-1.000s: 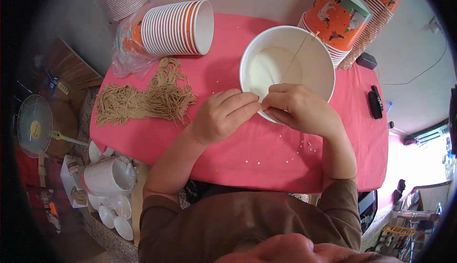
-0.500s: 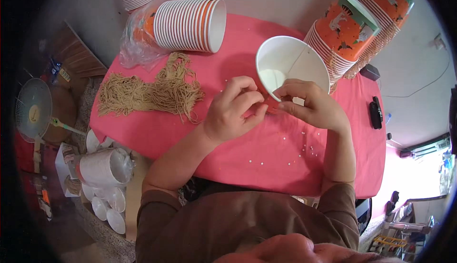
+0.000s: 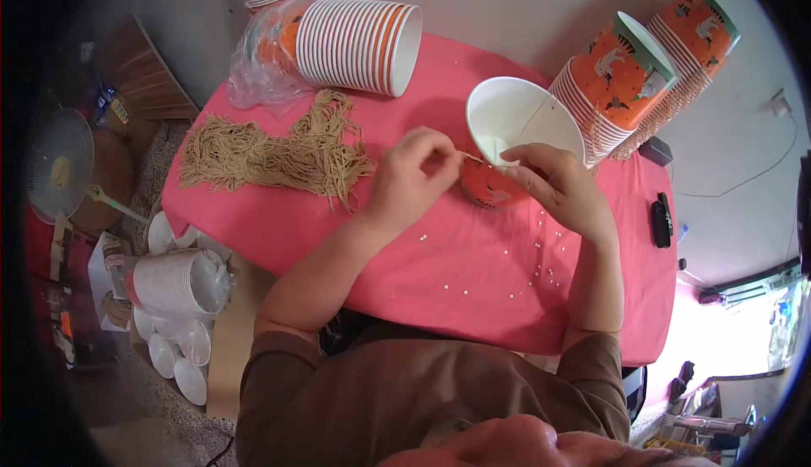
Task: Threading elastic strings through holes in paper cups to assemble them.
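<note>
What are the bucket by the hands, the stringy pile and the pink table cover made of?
The bucket looks like coated paperboard, smooth and pale inside with a thick rim, though plastic is possible. The stringy pile seems to be matte tan cord, perhaps cotton or paper, in thin, bendy strands. The pink table cover looks like dull cloth, with soft creases.

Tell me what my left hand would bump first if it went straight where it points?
Your left hand would probably bump the white-rimmed orange paper bucket, though depth is unclear.
</note>
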`<state>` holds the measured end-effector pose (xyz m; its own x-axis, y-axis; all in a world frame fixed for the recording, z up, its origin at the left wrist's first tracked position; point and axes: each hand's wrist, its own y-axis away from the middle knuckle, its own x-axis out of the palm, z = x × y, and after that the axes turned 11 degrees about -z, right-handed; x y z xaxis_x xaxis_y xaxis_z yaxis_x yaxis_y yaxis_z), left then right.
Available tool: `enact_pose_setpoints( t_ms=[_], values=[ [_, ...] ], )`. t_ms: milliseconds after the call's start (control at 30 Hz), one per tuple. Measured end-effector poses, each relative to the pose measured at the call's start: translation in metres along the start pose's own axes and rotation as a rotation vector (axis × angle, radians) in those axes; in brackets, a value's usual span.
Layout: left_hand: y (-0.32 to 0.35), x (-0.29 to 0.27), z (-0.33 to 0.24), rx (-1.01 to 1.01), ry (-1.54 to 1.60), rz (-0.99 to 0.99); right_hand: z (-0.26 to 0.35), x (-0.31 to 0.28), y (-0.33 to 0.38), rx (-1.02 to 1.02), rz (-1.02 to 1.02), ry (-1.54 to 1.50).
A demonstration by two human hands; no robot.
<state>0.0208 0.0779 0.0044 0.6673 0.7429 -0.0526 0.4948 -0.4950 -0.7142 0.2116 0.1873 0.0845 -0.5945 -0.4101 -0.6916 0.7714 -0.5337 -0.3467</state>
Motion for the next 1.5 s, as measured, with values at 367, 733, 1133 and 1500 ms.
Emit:
enact_pose_setpoints(
  t_ms=[367, 733, 1133, 1500],
  values=[
    [-0.016, -0.015, 0.001, -0.896, 1.024, 0.173, 0.015, 0.001, -0.003, -0.168, -0.150, -0.063],
    [-0.013, -0.012, -0.011, -0.803, 0.962, 0.344, 0.036, 0.016, -0.026, 0.027, 0.075, -0.243],
    [-0.008, -0.002, -0.015, -0.677, 0.533, 0.149, 0.022, 0.003, -0.026, 0.015, -0.092, -0.376],
    [0.000, 0.002, -0.021, -0.536, 0.484, 0.336, 0.031, 0.014, -0.046, -0.086, 0.044, -0.217]
  ],
)
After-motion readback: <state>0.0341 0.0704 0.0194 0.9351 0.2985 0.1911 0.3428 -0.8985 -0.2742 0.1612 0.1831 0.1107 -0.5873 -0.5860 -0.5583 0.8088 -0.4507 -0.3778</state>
